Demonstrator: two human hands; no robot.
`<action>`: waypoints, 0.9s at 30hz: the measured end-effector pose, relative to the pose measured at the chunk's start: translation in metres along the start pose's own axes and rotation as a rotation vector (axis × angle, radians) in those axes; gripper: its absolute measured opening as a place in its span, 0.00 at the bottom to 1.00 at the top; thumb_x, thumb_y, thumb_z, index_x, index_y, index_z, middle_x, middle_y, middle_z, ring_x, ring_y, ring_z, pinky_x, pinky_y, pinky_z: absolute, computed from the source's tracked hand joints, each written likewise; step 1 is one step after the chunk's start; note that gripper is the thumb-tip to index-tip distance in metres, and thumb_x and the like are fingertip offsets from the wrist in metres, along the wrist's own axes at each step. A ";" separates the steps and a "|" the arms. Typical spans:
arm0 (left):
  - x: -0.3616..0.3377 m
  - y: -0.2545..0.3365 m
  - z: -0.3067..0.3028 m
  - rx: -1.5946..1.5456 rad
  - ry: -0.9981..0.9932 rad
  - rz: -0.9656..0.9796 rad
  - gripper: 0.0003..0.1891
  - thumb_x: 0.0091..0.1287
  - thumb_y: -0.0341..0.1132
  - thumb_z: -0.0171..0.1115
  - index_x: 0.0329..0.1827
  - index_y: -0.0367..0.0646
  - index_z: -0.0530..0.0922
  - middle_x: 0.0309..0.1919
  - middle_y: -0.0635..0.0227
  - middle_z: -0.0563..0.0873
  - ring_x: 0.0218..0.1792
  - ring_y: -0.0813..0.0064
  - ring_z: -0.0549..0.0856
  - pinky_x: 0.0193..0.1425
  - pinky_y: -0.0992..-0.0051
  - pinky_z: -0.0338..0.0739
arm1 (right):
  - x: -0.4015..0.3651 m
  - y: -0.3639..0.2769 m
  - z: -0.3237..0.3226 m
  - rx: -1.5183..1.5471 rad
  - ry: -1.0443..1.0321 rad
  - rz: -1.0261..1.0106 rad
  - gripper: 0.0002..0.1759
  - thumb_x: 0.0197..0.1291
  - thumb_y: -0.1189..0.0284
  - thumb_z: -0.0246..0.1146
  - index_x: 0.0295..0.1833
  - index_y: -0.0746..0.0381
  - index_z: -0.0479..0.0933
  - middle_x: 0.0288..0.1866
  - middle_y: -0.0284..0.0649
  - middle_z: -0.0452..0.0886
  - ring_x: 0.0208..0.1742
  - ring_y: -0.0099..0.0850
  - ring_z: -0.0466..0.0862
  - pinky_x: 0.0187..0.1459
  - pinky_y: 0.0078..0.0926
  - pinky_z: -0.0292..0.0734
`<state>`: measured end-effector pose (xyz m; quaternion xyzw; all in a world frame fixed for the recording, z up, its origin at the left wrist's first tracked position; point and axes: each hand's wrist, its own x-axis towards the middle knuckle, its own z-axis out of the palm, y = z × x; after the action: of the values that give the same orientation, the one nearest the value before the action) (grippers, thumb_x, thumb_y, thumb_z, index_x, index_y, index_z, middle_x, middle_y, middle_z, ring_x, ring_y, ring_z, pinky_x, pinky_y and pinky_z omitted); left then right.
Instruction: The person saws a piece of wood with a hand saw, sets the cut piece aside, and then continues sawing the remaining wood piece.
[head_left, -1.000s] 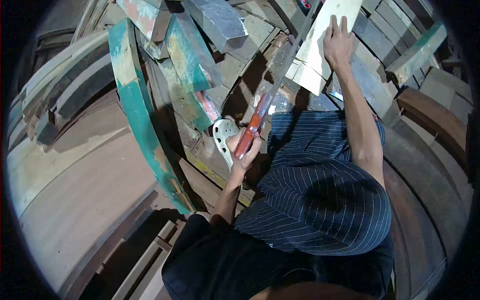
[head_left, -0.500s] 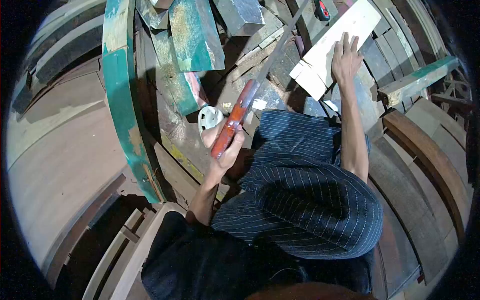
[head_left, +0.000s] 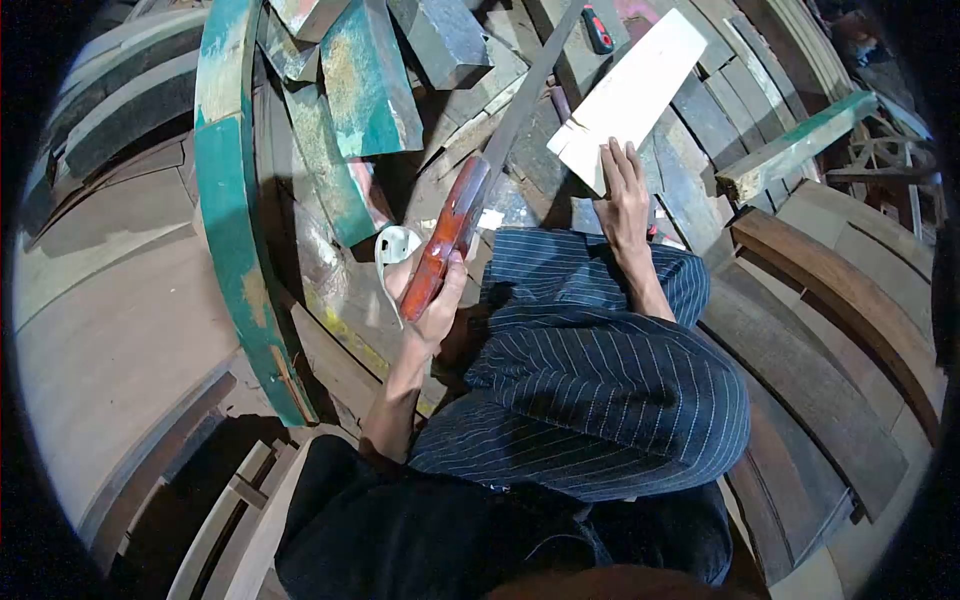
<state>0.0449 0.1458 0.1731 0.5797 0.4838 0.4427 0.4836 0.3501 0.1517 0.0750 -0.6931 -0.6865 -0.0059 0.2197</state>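
My left hand [head_left: 437,310] is wrapped round the red-brown handle of a long-bladed tool [head_left: 445,240]. Its narrow grey blade points up and away from me; I cannot make out any teeth. Just left of that hand is a white piece with holes [head_left: 397,243], with a thin strip running down from it. A pale, flat board [head_left: 640,85] lies slanted in front of me, its near end roughly cut. At that end my right hand [head_left: 625,205] has its fingers stretched out, the tips overlapping the board's lower edge. Nothing is gripped in it.
Green-painted timber [head_left: 228,180] runs along the left. Stacked blocks [head_left: 370,85] stand at the front left. A red-and-black tool handle [head_left: 598,30] lies beyond the board. Another green-edged beam [head_left: 795,147] and a brown beam [head_left: 815,270] are on the right.
My right hand has slid from the board's upper face down to its near end, closer to my knee. My left hand still holds the tool. The whole view has shifted slightly.
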 end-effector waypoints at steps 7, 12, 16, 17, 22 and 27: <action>0.021 0.038 0.012 -0.241 -0.086 0.127 0.06 0.65 0.26 0.61 0.36 0.30 0.80 0.23 0.66 0.83 0.23 0.81 0.79 0.29 0.78 0.74 | 0.040 -0.003 -0.094 0.141 0.332 -0.058 0.30 0.46 0.85 0.70 0.59 0.67 0.74 0.56 0.50 0.81 0.59 0.48 0.80 0.58 0.39 0.77; 0.029 0.104 0.018 -0.482 -0.171 0.122 0.13 0.73 0.29 0.52 0.27 0.35 0.70 0.17 0.70 0.70 0.19 0.80 0.70 0.24 0.76 0.67 | 0.038 -0.016 -0.142 0.240 0.399 0.008 0.25 0.50 0.84 0.70 0.55 0.64 0.73 0.55 0.49 0.81 0.57 0.46 0.81 0.57 0.38 0.78; 0.027 0.150 0.018 -0.622 -0.297 0.195 0.11 0.75 0.30 0.49 0.31 0.34 0.70 0.14 0.74 0.66 0.15 0.81 0.66 0.22 0.75 0.68 | 0.039 -0.027 -0.179 0.216 0.493 0.011 0.24 0.55 0.79 0.71 0.56 0.62 0.71 0.52 0.47 0.82 0.52 0.45 0.84 0.47 0.37 0.80; 0.025 0.157 0.020 -0.685 -0.305 0.165 0.09 0.74 0.29 0.50 0.35 0.33 0.71 0.14 0.73 0.67 0.14 0.82 0.66 0.21 0.76 0.67 | 0.039 -0.025 -0.181 0.240 0.503 0.028 0.23 0.55 0.78 0.71 0.56 0.62 0.71 0.51 0.47 0.82 0.51 0.45 0.85 0.47 0.37 0.81; 0.020 0.201 0.027 -0.571 -0.341 0.148 0.15 0.76 0.30 0.47 0.27 0.40 0.66 0.12 0.74 0.62 0.12 0.80 0.64 0.18 0.74 0.64 | 0.037 -0.021 -0.186 0.361 0.541 0.112 0.19 0.60 0.75 0.68 0.54 0.64 0.70 0.47 0.48 0.82 0.48 0.44 0.86 0.46 0.37 0.81; 0.014 0.199 0.046 -0.525 -0.394 0.178 0.11 0.74 0.27 0.48 0.29 0.39 0.66 0.12 0.74 0.62 0.12 0.81 0.63 0.18 0.75 0.62 | 0.042 -0.019 -0.184 0.365 0.603 0.104 0.18 0.62 0.75 0.67 0.55 0.64 0.70 0.45 0.50 0.82 0.44 0.45 0.86 0.43 0.38 0.80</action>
<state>0.1186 0.1409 0.3644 0.5496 0.1983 0.4722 0.6600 0.3883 0.1333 0.2601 -0.6435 -0.5444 -0.0764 0.5327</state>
